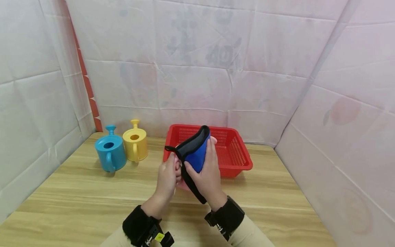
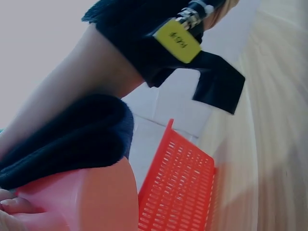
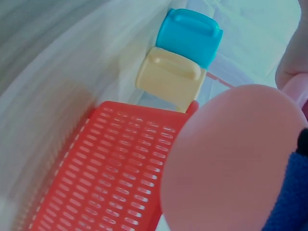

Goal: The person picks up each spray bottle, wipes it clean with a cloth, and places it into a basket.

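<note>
While the pink vessel (image 2: 108, 197) is gripped by the curled fingers of the left hand (image 1: 167, 174), the black-edged blue cloth (image 1: 197, 156) is grasped between the thumb and fingers of the right hand (image 1: 209, 173) and laid against the vessel. Both items are held above the wooden table (image 1: 92, 199), near the red basket (image 1: 236, 166); blue (image 1: 111, 151) and yellow (image 1: 140, 142) watering cans are positioned left of the basket.

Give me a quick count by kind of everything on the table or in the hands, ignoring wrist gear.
Watering cans, blue and yellow: 2
Red basket: 1
Pink plastic item: 1
Blue-and-black cloth item: 1
Total: 5
</note>
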The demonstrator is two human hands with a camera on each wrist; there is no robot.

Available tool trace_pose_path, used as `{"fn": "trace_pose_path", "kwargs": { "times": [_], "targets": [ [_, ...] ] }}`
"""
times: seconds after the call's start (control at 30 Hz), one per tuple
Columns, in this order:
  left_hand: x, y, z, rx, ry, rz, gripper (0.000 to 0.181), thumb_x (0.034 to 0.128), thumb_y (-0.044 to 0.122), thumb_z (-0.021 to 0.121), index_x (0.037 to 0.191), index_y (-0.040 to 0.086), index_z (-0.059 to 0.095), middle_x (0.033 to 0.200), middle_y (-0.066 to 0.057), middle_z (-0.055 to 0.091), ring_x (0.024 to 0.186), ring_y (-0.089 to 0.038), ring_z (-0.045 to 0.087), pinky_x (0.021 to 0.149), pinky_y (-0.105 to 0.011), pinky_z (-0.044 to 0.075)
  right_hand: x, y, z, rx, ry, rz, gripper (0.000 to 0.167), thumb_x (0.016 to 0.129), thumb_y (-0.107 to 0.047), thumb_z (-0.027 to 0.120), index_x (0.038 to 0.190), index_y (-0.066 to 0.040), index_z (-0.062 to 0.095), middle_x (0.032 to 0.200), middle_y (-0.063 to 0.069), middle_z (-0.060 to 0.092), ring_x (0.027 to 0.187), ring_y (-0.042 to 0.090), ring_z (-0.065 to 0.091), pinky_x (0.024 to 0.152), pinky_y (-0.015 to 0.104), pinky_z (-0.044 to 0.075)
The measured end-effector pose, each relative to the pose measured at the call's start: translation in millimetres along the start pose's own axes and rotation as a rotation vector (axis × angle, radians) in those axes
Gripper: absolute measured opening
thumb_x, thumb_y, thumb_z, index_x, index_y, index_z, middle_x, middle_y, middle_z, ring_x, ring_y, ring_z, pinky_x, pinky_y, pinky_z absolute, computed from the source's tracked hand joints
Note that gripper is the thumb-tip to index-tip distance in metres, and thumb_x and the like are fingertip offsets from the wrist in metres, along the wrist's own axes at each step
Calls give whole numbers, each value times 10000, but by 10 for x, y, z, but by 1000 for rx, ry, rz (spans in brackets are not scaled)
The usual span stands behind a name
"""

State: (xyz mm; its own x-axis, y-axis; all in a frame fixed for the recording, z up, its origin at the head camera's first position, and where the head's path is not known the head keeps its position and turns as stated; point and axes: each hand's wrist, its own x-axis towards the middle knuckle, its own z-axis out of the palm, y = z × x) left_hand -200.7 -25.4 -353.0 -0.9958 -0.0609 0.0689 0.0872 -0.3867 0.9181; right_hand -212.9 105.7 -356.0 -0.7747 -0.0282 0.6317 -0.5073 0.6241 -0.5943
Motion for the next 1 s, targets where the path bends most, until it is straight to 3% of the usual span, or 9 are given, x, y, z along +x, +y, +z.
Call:
{"fn": "trace_pose_path", "kwargs": {
  "times": [0.2, 0.4, 0.63, 0.83, 1.0],
  "targets": [
    [50, 36, -33, -43, 28, 0, 412, 986, 279, 368, 622, 86, 353, 486, 15, 295, 388, -108, 263, 369, -219, 224, -88, 46, 36, 4, -36, -20, 935, 820, -397, 668, 1498, -185, 60, 1544, 54, 114, 1291, 337, 336, 875, 567, 422],
    [78, 119, -106, -12, 43, 28, 540, 971, 489, 374, 600, 99, 337, 497, 5, 283, 394, -129, 274, 379, -230, 239, -216, 103, 66, -33, -84, -81, 936, 820, -379, 670, 1497, -149, 66, 1534, 110, 134, 1295, 358, 339, 888, 575, 407],
    [92, 199, -184, -8, -10, 136, 550, 957, 516, 382, 648, 64, 334, 509, -35, 317, 395, -181, 311, 382, -237, 285, -337, 129, 93, -88, -128, -124, 923, 845, -442, 628, 1497, -135, 51, 1543, 110, 86, 1323, 355, 299, 924, 567, 382],
    [72, 175, -162, -40, -28, 147, 546, 972, 481, 378, 640, 51, 327, 487, -33, 327, 369, -175, 317, 363, -234, 306, -336, 133, 108, -102, -97, -141, 939, 833, -427, 643, 1495, -124, 50, 1536, 120, 104, 1306, 362, 317, 923, 566, 385],
    [30, 118, -98, -5, -10, 109, 544, 986, 455, 363, 594, 79, 343, 480, -8, 310, 375, -139, 297, 375, -227, 282, -248, 92, 78, -60, -53, -124, 930, 837, -406, 644, 1490, -108, 52, 1519, 146, 143, 1283, 367, 335, 903, 574, 399]
  ]
}}
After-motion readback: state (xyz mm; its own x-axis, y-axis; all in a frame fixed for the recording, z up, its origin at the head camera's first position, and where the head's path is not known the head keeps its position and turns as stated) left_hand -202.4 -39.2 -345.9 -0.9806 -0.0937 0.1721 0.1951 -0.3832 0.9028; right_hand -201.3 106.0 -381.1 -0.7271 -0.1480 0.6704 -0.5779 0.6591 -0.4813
